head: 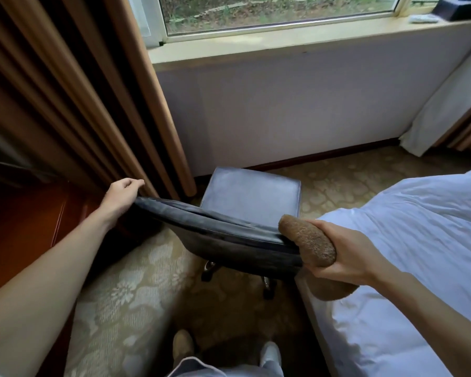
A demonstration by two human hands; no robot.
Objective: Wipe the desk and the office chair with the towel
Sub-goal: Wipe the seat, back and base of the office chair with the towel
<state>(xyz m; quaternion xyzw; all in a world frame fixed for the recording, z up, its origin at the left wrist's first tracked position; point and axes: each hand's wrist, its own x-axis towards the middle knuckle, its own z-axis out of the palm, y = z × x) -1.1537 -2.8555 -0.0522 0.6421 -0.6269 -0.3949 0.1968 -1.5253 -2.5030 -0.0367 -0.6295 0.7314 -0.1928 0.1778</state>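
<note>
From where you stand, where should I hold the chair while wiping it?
Grip the top edge of the backrest at its left end, from behind and above: that rim is thin enough to wrap, and the left hand holds it there. The right hand presses the towel on the right end; the wheels suggest it may roll.

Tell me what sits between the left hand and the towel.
Head view: the chair's dark backrest edge spans from the left hand to the towel.
</note>
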